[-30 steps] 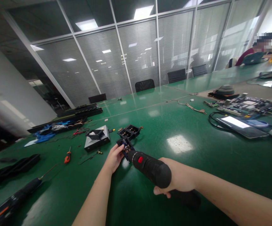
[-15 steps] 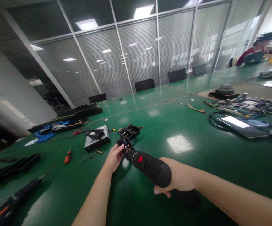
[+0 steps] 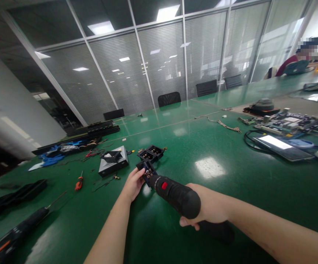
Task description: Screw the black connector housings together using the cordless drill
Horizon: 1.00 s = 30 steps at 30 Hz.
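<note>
My right hand (image 3: 203, 205) is wrapped round a black cordless drill (image 3: 175, 196) with a red button on its body. The drill's front end points away from me, down at a small black frame with electronic parts (image 3: 148, 173). Its tip is hidden behind the drill body. My left hand (image 3: 134, 183) grips that frame at its left edge, fingers closed on it. Just beyond lie two similar black frames (image 3: 152, 153) side by side, with brass-coloured parts inside.
Left of my hands are a grey box (image 3: 113, 163), an orange screwdriver (image 3: 79, 183), a long black power screwdriver (image 3: 21, 231) and a black tray-like part (image 3: 15, 198). To the right lie a phone-like device (image 3: 282, 146) and circuit boards (image 3: 288, 123). A person (image 3: 293, 64) sits far right.
</note>
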### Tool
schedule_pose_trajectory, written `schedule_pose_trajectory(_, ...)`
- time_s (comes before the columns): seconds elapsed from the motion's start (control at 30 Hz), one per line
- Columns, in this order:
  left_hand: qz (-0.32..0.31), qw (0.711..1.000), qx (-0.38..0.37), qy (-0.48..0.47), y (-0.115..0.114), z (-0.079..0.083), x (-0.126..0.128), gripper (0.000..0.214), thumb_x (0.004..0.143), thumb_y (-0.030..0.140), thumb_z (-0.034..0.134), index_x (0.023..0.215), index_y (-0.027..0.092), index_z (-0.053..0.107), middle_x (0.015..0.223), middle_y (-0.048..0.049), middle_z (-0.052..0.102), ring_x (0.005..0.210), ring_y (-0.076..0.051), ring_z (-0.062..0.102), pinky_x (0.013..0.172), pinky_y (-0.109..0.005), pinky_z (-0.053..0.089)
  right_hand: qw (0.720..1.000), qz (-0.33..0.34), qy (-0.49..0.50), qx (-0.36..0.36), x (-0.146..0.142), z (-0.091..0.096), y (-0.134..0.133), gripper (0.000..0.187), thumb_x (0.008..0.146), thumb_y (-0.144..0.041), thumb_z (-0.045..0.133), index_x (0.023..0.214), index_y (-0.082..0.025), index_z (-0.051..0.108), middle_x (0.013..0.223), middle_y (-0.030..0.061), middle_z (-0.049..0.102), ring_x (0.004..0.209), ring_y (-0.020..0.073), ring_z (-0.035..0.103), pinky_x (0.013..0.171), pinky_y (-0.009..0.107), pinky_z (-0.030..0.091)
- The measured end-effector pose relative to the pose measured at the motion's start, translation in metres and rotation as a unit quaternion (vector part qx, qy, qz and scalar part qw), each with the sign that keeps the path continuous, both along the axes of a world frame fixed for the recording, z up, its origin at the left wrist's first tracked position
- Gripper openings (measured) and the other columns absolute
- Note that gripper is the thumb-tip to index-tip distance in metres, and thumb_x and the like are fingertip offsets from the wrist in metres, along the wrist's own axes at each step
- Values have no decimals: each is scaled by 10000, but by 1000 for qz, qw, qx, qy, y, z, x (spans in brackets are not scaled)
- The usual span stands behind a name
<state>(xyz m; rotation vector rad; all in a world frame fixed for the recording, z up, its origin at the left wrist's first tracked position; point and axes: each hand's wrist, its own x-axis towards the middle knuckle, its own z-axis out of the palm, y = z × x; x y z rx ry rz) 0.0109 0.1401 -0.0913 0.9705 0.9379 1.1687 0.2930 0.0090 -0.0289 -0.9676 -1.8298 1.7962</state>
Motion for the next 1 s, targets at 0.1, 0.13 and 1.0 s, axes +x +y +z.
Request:
schedule_pose_trajectory(0.1, 0, 1000, 1, 4, 0, -1, 0, 419, 724, 329, 963, 1070, 147, 810, 989, -103, 819, 889, -232, 742, 850, -330, 546, 1000, -3, -5, -3, -1, 1, 0, 334, 727, -320, 892, 659, -161, 606, 589, -14, 644, 526, 123, 624, 538, 219, 481)
schedule_pose_trajectory(0.13, -2, 1000, 3, 5, 0, -1, 0, 427, 724, 335, 963, 1075, 148, 810, 993, -102, 819, 889, -230, 741, 849, -329, 546, 1000, -4, -5, -4, -1, 2, 0, 337, 725, -323, 892, 658, -162, 604, 589, -15, 643, 524, 123, 623, 534, 218, 480)
schedule_pose_trajectory(1.0, -2, 1000, 5, 6, -4, 6, 3, 424, 696, 345, 974, 1037, 153, 810, 935, -80, 808, 847, -217, 731, 829, -321, 552, 1000, 1, -3, 2, 0, -1, 1, 340, 734, -337, 899, 685, -161, 613, 601, -15, 647, 534, 124, 629, 542, 217, 485)
